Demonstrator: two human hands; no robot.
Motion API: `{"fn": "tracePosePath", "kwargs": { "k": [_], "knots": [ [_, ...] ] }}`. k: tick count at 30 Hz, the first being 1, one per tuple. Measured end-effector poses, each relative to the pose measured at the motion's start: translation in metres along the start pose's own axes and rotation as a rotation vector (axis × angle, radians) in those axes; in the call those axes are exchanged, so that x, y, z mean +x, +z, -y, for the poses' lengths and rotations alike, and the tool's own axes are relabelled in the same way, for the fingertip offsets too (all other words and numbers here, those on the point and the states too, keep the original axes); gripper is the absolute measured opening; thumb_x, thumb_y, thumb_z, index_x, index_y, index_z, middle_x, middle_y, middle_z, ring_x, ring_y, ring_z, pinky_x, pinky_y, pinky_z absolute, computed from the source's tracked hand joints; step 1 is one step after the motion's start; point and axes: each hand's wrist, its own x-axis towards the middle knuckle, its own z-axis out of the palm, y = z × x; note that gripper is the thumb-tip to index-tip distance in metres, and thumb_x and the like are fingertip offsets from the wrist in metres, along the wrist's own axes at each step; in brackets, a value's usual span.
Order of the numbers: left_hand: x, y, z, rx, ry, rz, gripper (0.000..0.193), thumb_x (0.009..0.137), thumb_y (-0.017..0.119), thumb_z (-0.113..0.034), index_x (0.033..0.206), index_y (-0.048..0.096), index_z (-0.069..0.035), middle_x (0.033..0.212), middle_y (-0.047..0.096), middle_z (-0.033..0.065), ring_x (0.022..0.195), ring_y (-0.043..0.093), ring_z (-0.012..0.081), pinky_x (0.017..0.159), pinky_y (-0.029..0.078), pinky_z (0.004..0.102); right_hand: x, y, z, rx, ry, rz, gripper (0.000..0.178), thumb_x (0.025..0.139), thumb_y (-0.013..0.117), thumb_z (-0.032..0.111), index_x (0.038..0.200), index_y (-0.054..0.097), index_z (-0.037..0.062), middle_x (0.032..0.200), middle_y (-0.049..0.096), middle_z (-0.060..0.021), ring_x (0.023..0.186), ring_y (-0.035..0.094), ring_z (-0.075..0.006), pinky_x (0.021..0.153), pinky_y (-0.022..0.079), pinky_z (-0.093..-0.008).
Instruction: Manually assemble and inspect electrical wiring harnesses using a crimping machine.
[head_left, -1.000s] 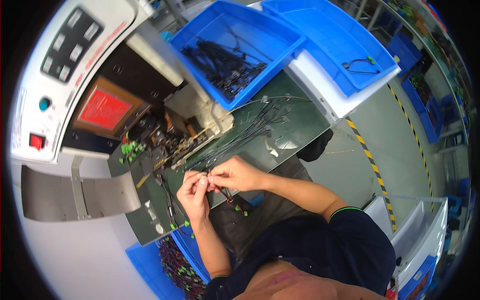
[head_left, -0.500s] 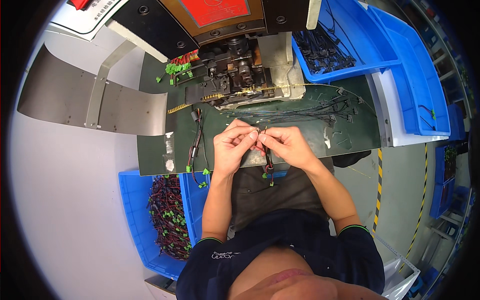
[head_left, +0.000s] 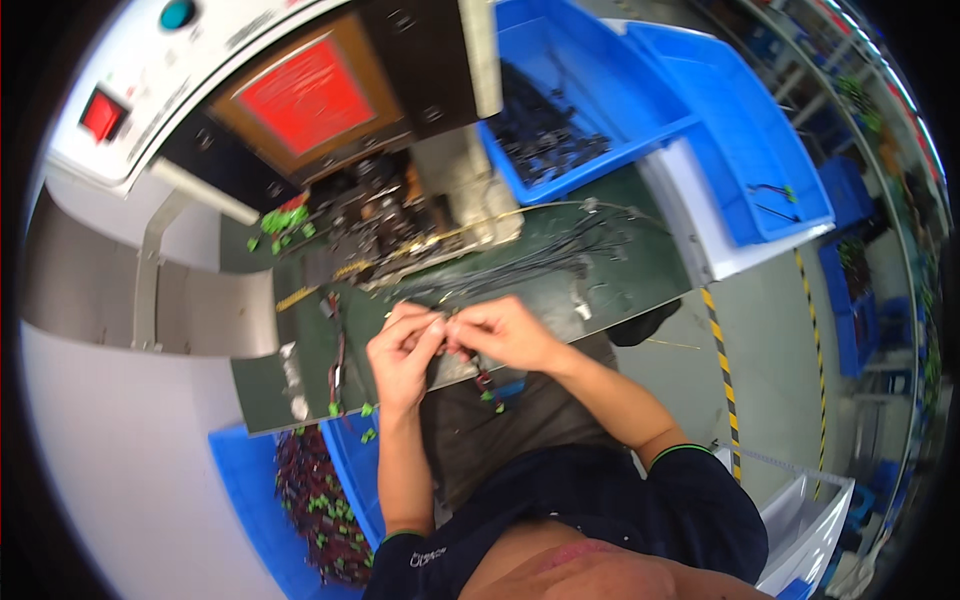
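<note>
My left hand [head_left: 402, 352] and my right hand [head_left: 508, 334] meet at the front of the green bench, fingertips pinched close together. Between them is a wire harness [head_left: 484, 383], its dark and red wires hanging below the fingers with green connectors at the lower end. The pinched wire ends are too small and blurred to make out. Just beyond my hands lies a bundle of thin black cables [head_left: 520, 268] with dark connectors. Another harness [head_left: 337, 350] with green connectors rests on the bench to the left of my left hand.
A crimping machine [head_left: 385, 225] stands behind my hands, a yellow terminal strip [head_left: 350, 268] running through it. A blue bin [head_left: 625, 130] of black cables sits back right. At lower left, a blue bin [head_left: 240, 480] holds many harnesses. A curved metal chute [head_left: 205, 305] is left.
The whole view has shifted and tilted, bringing more of the machine's control panel into sight. My hands keep their pinch on the harness over the same part of the bench.
</note>
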Motion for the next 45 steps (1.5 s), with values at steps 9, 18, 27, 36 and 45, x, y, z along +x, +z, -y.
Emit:
{"fn": "tracePosePath", "kwargs": {
  "k": [9,18,27,36,45],
  "knots": [
    [-0.001,0.002,0.001,-0.056,0.067,-0.003,0.011,0.085,0.065,0.009,0.095,0.068,0.006,0.092,0.057,0.0068,0.07,0.056,0.0085,0.06,0.046,0.0199,-0.005,0.005,0.005,0.018,-0.055,-0.131,0.02,0.098,0.058,0.011,0.09,0.067,-0.0041,0.077,0.067,-0.003,0.067,0.06,-0.006,0.061,0.049,-0.0233],
    [0.0,0.011,-0.006,0.02,0.044,0.05,0.016,0.086,0.067,0.004,0.101,0.07,0.007,0.097,0.056,0.0075,0.073,0.057,0.0093,0.063,0.049,0.0213,-0.006,0.004,0.005,-0.191,-0.11,-0.071,0.016,0.096,0.059,0.008,0.09,0.068,-0.0034,0.077,0.067,-0.0045,0.064,0.06,-0.0067,0.056,0.048,-0.0233],
    [0.0,0.009,-0.004,-0.017,-0.001,-0.025,0.011,0.085,0.067,0.005,0.094,0.072,0.008,0.091,0.059,0.0076,0.072,0.058,0.0111,0.062,0.05,0.0212,-0.006,0.005,0.009,-0.209,-0.165,-0.082,0.018,0.093,0.06,0.009,0.083,0.067,-0.0044,0.071,0.067,-0.0063,0.06,0.061,-0.0091,0.052,0.047,-0.0256],
    [0.001,0.003,0.0,0.181,0.095,-0.083,0.007,0.085,0.068,0.004,0.09,0.072,0.006,0.09,0.062,0.0068,0.07,0.059,0.0093,0.059,0.045,0.0193,-0.001,0.009,0.001,-0.105,-0.102,-0.124,0.016,0.095,0.059,0.007,0.087,0.069,-0.0028,0.077,0.071,-0.0051,0.063,0.064,-0.0074,0.055,0.05,-0.0223],
    [0.006,0.011,-0.001,0.049,0.169,-0.167,0.005,0.088,0.068,0.003,0.092,0.068,0.006,0.089,0.059,0.0067,0.066,0.058,0.0094,0.056,0.047,0.0209,0.031,0.0,0.021,0.006,-0.044,-0.236,0.025,0.099,0.057,0.015,0.102,0.067,-0.0078,0.081,0.068,-0.008,0.064,0.06,-0.0102,0.058,0.046,-0.0222]
  ]
}}
